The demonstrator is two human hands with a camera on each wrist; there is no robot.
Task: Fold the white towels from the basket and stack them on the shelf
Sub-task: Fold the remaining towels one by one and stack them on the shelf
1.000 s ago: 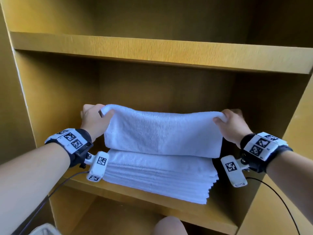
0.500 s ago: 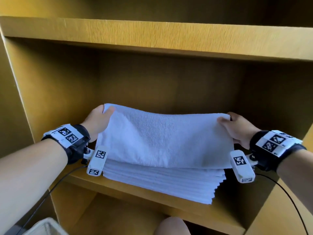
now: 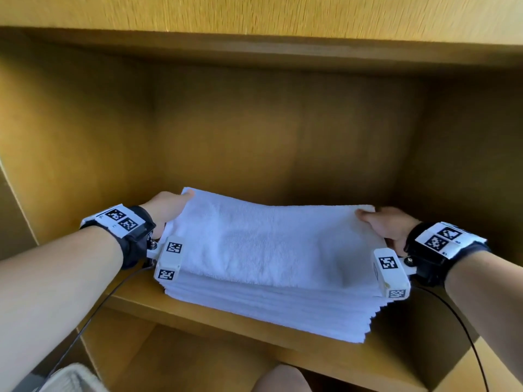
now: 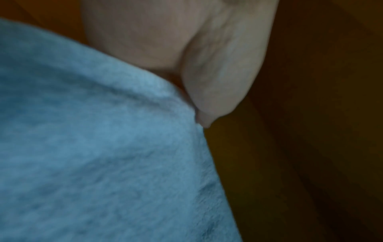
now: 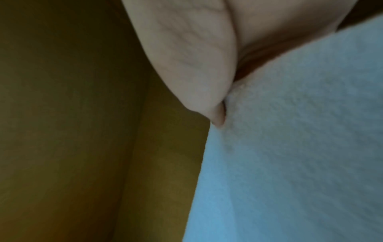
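The folded white towel [image 3: 271, 244] lies across the top of the stack of folded towels [image 3: 271, 309], its near fold hanging over the stack's front face and its far edge lifted a little at both ends. The stack sits on the wooden shelf [image 3: 215, 326], toward the shelf's front edge and nearer its right side than its left; the layered towel edges fan out at the stack's front right corner.

The left hand [image 3: 165, 209] holds the towel's far left corner, thumb on top of the cloth. In the left wrist view the left hand [image 4: 196, 54] shows its thumb pressed against the towel [image 4: 103, 155] edge, the grip clamped on the cloth. The right hand [image 3: 389, 226] holds the far right corner the same way, thumb over the top edge. In the right wrist view the right hand [image 5: 196, 54] has its thumb tip dug into the pile of the towel [image 5: 300, 155], so this grip is also clamped on the towel.

Each wrist wears a black band with white marker tags, and a small white camera block [image 3: 169, 257] hangs under the left wrist beside the stack's left end; its partner [image 3: 392, 274] hangs by the stack's right end. The upper shelf board [image 3: 254, 15] runs overhead. A pale woven basket rim [image 3: 70, 379] shows at the lower left corner.
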